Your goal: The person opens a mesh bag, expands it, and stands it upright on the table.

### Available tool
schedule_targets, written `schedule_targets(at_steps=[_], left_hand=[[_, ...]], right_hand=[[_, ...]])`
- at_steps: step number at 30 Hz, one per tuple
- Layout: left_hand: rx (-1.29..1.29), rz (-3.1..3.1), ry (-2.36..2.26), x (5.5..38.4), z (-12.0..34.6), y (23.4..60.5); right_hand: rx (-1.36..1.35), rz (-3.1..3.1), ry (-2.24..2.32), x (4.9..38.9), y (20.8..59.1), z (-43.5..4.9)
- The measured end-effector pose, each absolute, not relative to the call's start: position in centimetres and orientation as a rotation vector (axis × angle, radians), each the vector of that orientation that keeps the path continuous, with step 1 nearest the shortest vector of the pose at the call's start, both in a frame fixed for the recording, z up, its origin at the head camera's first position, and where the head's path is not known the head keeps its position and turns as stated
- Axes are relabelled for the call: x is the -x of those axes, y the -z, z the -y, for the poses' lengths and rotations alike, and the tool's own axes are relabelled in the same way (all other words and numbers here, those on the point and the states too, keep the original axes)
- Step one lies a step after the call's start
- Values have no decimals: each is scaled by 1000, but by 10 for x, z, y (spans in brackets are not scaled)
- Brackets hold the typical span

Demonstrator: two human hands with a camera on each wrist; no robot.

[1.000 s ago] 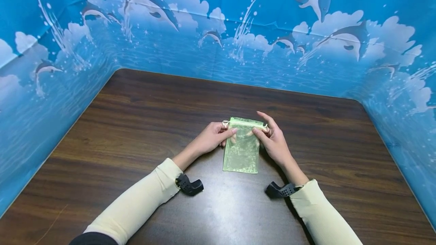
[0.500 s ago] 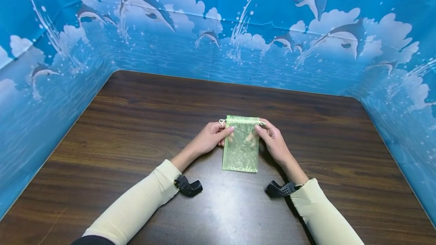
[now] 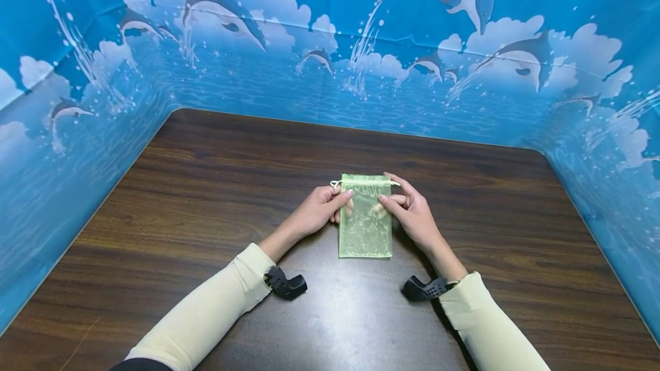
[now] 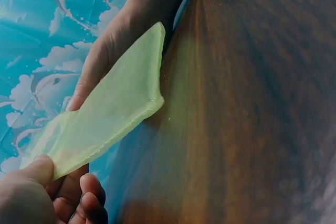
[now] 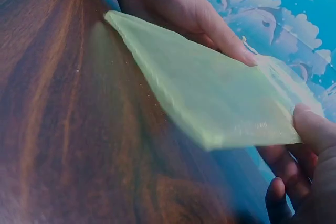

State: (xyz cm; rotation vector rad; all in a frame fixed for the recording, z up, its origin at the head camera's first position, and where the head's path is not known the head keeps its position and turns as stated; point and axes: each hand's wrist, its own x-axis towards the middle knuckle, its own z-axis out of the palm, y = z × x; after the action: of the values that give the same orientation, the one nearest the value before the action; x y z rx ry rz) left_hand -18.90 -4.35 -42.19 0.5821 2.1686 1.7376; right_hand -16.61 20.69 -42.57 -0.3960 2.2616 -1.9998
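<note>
A sheer light-green drawstring pouch hangs between my two hands, its mouth and pale cord pointing away from me. My left hand pinches its left edge just below the cord, thumb on the front and fingers behind. On the opposite edge my right hand pinches it the same way, its index finger reaching up behind the corner near the cord. Through the thin fabric the fingertips show faintly. In the left wrist view the pouch tilts above the table, and the right wrist view shows its closed bottom edge toward the camera.
A dark wood-grain table lies beneath both hands. Blue dolphin-print cloth stands around its back and sides. Black camera mounts sit on both wrists, over cream sleeves.
My right hand has shifted its pinch along the pouch's right edge, a little lower and further inward, and its raised index finger has come down behind the pouch. The left hand keeps its hold.
</note>
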Motion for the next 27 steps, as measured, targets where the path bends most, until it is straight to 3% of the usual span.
schedule_targets(at_steps=[16, 27], left_hand=[[-642, -2152, -1696, 191, 46, 422], [-631, -2147, -1807, 191, 46, 423]], right_hand=[[304, -2236, 2283, 168, 429, -203], [359, -2370, 2021, 166, 429, -200]])
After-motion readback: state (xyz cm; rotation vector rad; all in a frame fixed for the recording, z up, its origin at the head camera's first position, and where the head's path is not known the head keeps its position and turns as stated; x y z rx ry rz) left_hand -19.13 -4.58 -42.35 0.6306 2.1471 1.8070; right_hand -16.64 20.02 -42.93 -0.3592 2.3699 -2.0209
